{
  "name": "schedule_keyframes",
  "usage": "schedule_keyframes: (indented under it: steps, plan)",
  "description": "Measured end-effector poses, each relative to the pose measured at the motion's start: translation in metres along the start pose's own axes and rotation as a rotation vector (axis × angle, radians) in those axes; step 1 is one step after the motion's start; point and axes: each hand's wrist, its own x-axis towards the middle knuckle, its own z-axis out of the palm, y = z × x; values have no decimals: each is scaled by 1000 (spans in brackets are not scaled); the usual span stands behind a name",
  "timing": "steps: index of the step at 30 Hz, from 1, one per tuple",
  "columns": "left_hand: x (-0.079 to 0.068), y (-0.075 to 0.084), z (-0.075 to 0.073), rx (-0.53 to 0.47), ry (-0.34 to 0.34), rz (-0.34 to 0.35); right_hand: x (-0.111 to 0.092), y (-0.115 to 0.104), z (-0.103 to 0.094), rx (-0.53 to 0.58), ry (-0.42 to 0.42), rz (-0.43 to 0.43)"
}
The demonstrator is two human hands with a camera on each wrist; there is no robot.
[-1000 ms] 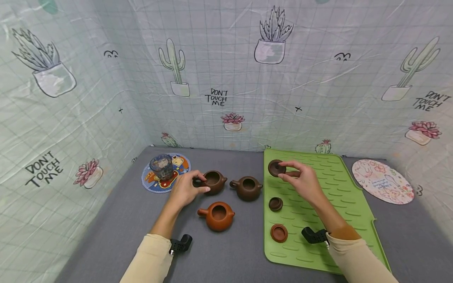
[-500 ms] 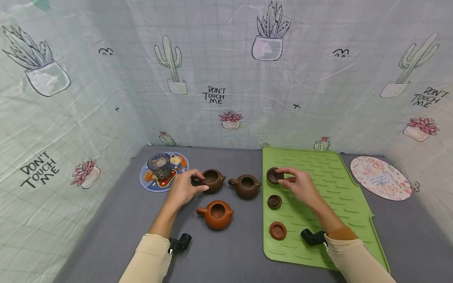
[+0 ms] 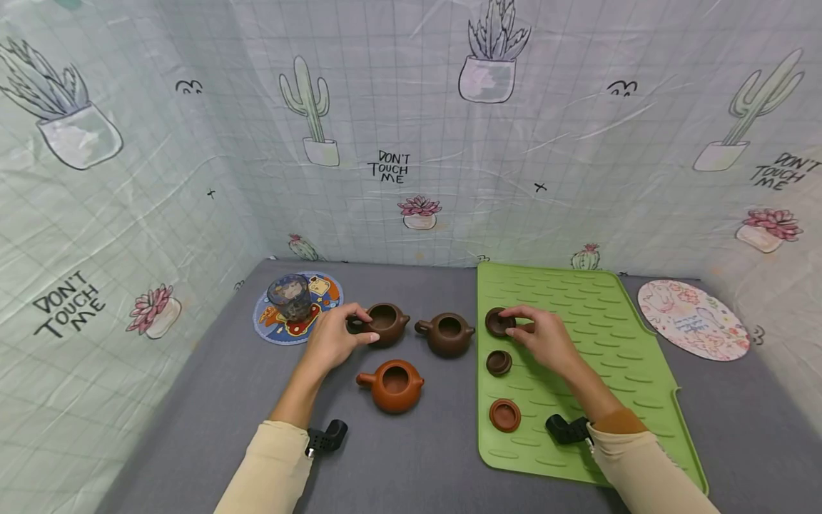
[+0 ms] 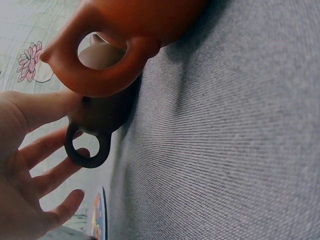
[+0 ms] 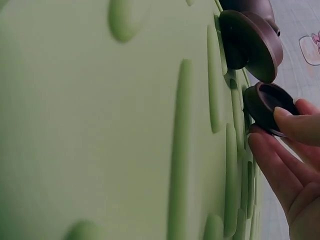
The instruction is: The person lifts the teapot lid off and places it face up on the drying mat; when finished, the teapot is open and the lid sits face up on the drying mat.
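My left hand is at the handle side of the leftmost dark brown teapot, its thumb and index finger against the body. In the left wrist view that lidless teapot stands behind the orange-brown teapot, and the other fingers are spread near its ring handle. My right hand pinches the rim of a dark brown teapot lid, which lies inside-up at the green mat's left edge. The right wrist view shows thumb and fingertips on this lid.
A second dark teapot and the orange-brown teapot stand lidless on the grey cloth. On the green mat lie a small dark lid and an orange-brown lid. A glass stands on a round coaster; a floral mat lies right.
My right hand has lowered the dark lid slightly toward me, down to the mat. The left hand has stayed at the leftmost teapot. The head view has tilted a little.
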Motion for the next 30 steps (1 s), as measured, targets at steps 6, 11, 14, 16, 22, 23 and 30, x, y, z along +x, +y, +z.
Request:
schedule_keyframes:
  steps: [6,11,14,16,22,23,30]
  plan:
    - [0,1,1,12,3,-3,0,1,0,-46,10,-28]
    - [1,1,2,17,10,-4,1,-3,2,-74,37,-56]
    - [1,0,2,19,8,-1,2,-5,2,-96,46,-41]
    - [1,0,2,19,8,1,3,-7,3,-112,49,-20]
    - [1,1,0,18,5,7,6,-13,1,-162,35,60]
    - [1,1,0,18,4,7,6,-14,1,-167,32,71]
    - [2,1,-1,30,2,7,9,-19,1,-157,37,97]
